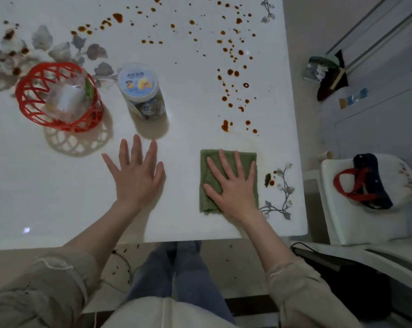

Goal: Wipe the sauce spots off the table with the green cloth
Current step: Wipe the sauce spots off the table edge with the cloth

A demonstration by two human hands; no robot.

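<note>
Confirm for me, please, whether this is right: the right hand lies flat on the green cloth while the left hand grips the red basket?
Not quite. The left hand does not grip the red basket. It lies open with fingers spread on the table, apart from the basket. The right hand does lie flat on the green cloth. The head view shows this.

left hand flat, right hand flat

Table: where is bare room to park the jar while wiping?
Free: the near-left stretch, bordered by red basket, left hand and near edge; also the gap between left hand and green cloth. Crowded: sauce spots beyond the cloth.
</note>
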